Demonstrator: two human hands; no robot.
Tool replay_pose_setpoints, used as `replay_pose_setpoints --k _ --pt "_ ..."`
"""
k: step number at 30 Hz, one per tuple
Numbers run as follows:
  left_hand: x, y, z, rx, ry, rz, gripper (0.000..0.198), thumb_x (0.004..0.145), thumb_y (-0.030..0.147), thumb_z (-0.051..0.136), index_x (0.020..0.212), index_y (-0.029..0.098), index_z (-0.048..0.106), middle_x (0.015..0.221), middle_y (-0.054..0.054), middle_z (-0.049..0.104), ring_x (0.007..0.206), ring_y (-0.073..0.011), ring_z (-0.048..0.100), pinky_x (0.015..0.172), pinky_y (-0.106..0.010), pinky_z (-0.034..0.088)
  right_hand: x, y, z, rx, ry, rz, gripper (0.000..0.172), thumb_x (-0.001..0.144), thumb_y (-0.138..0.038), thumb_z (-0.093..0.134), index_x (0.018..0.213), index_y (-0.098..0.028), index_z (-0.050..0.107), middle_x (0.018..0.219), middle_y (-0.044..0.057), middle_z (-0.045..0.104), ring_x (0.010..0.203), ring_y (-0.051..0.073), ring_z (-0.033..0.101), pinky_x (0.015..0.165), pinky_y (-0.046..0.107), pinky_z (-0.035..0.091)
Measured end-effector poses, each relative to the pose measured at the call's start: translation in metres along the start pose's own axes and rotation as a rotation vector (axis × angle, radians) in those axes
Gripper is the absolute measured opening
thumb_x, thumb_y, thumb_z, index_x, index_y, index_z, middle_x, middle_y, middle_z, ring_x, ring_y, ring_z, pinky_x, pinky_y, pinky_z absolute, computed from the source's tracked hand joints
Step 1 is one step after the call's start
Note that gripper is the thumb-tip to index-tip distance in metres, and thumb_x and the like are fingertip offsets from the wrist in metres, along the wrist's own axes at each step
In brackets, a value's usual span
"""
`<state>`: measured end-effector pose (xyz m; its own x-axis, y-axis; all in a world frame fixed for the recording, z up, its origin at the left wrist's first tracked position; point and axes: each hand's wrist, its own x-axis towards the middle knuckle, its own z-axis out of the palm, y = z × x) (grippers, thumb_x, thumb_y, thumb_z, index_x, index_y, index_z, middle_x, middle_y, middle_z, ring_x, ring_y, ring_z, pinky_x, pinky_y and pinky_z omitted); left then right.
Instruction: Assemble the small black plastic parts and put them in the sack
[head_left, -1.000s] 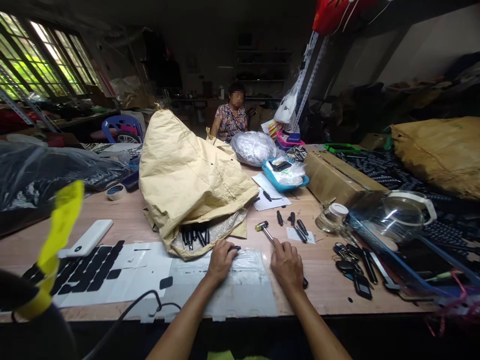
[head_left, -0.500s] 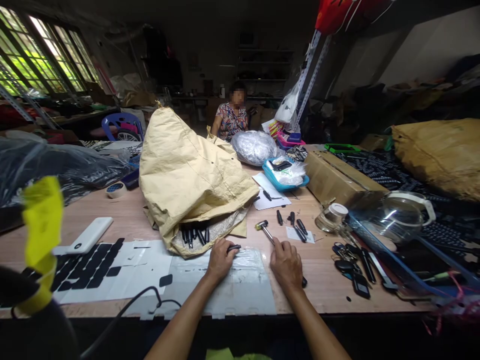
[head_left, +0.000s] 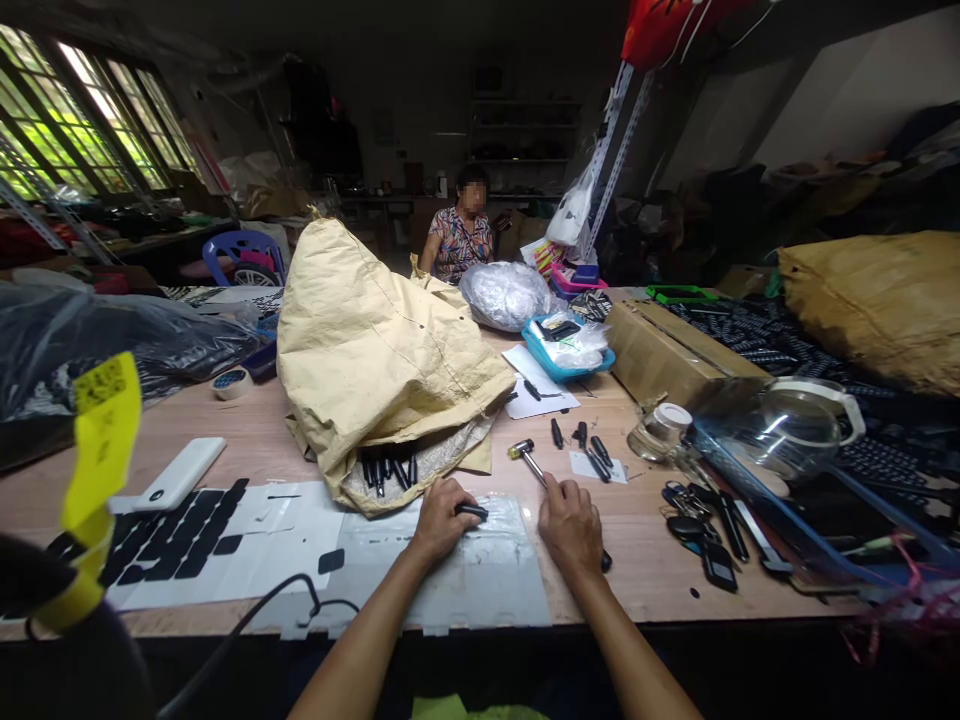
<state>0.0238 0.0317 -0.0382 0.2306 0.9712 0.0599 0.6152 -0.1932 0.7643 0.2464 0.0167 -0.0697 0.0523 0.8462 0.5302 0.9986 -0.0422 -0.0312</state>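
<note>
My left hand rests on a clear plastic sheet and pinches a small black key shell with fingers curled. My right hand is closed around the handle of a small hammer, whose metal head lies on the wooden table pointing away from me. Just beyond my left hand a big tan sack lies open, with several black key shells spilling from its mouth.
Black sticker sheets and a white power bank lie left. Loose black parts, car keys, a jar and a clear kettle sit right. A blue tray, a cardboard box and a seated person are farther back.
My left hand has drawn the black key shell slightly towards the right over the plastic sheet. The yellow tag at left swung. My right hand stayed on the hammer.
</note>
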Motion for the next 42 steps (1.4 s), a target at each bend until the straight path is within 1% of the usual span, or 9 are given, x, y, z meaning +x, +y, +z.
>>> replay_pose_setpoints --k 4,9,13,17,24,37,42 --pt "0.0003 -0.0004 -0.0001 0.009 -0.013 0.000 0.013 0.068 0.017 0.073 0.079 0.024 0.077 0.083 -0.003 0.065 0.093 -0.0244 0.054 0.087 -0.039 0.040 -0.0001 -0.0001 0.0010 0.004 -0.005 0.004 0.034 0.085 -0.013 0.052 0.116 -0.022 0.064 0.086 0.005 0.055 0.081 0.020 0.048 0.066 0.030 0.033" --pt "-0.0004 -0.0003 0.0006 0.020 0.004 -0.008 0.013 0.065 0.016 0.076 0.076 0.024 0.075 0.081 -0.002 0.064 0.092 -0.0242 0.053 0.086 -0.038 0.039 0.0002 -0.0004 0.0008 0.008 -0.004 0.006 0.036 0.085 -0.013 0.051 0.117 -0.023 0.064 0.085 0.006 0.054 0.081 0.020 0.048 0.067 0.031 0.033" --pt "-0.0012 0.0012 0.0007 0.048 -0.017 0.006 0.013 0.064 0.016 0.077 0.074 0.024 0.075 0.081 -0.002 0.064 0.091 -0.0238 0.053 0.085 -0.038 0.039 0.0001 -0.0007 0.0005 0.007 -0.003 0.010 0.035 0.086 -0.013 0.049 0.116 -0.023 0.064 0.084 0.006 0.054 0.081 0.021 0.047 0.067 0.031 0.033" --pt "-0.0014 0.0040 0.0006 0.080 -0.032 0.002 0.015 0.063 0.015 0.077 0.074 0.023 0.074 0.082 -0.002 0.064 0.091 -0.0235 0.053 0.085 -0.038 0.038 0.0002 -0.0008 -0.0002 0.009 -0.010 0.007 0.036 0.086 -0.013 0.050 0.117 -0.023 0.064 0.086 0.006 0.055 0.082 0.021 0.048 0.067 0.031 0.033" --pt "-0.0016 0.0047 0.0003 0.098 -0.023 0.016 0.022 0.060 0.013 0.078 0.079 0.024 0.074 0.084 -0.002 0.065 0.092 -0.0236 0.053 0.086 -0.038 0.039 0.0014 -0.0007 -0.0012 -0.003 -0.013 0.006 0.036 0.085 -0.013 0.052 0.116 -0.023 0.065 0.085 0.005 0.054 0.080 0.020 0.047 0.066 0.030 0.032" --pt "0.0002 0.0006 0.0009 0.082 -0.010 0.045 0.013 0.062 0.017 0.075 0.073 0.024 0.071 0.080 -0.002 0.065 0.090 -0.0240 0.053 0.083 -0.038 0.040 0.0031 -0.0030 -0.0015 -0.023 -0.052 0.025 0.037 0.084 -0.012 0.053 0.118 -0.023 0.063 0.088 0.006 0.054 0.083 0.020 0.047 0.069 0.030 0.032" --pt "0.0002 0.0012 0.0010 0.071 -0.015 0.044 0.014 0.061 0.015 0.074 0.072 0.023 0.071 0.080 -0.002 0.064 0.090 -0.0246 0.053 0.082 -0.038 0.040 0.0033 -0.0020 -0.0025 -0.012 -0.054 0.033 0.036 0.085 -0.013 0.051 0.118 -0.023 0.063 0.090 0.007 0.055 0.083 0.020 0.047 0.069 0.031 0.034"
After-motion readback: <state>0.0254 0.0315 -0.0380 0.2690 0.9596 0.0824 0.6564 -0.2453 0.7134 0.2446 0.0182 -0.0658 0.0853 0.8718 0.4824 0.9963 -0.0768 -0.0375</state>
